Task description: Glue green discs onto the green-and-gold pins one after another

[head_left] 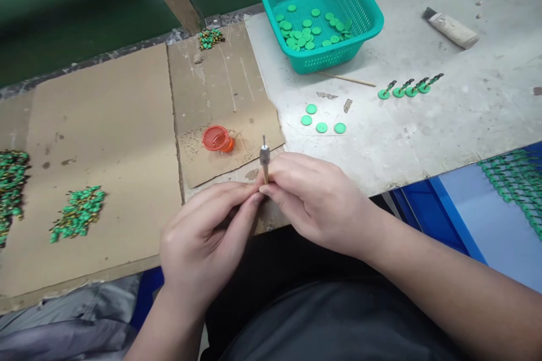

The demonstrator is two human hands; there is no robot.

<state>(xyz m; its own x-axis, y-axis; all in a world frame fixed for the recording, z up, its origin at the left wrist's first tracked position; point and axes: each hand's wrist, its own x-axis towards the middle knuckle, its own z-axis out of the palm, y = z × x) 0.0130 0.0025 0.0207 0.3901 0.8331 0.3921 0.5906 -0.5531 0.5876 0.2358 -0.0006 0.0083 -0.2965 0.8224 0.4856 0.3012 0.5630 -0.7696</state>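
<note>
Metal-capped wooden pin (265,159), upright, pinched between left hand (207,242), right hand (317,203)

pin tool (265,157) lower end hidden (fingers (279,185) over it)

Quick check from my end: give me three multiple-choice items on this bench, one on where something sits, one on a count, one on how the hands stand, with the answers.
1. Where is the orange-red cup?
A) In the teal basket
B) On the cardboard sheet
C) On the person's lap

2. How many loose green buttons lie flat in front of the teal basket?
A) Two
B) Three
C) Four

3. How is the metal-tipped stick placed?
A) Lying in the basket
B) Standing in the cup
C) Pinched upright between the left hand and right hand

Answers:
1 B, the cup sits on the cardboard.
2 C, four show on the bench.
3 C, both hands' fingertips meet at its shaft.
</note>
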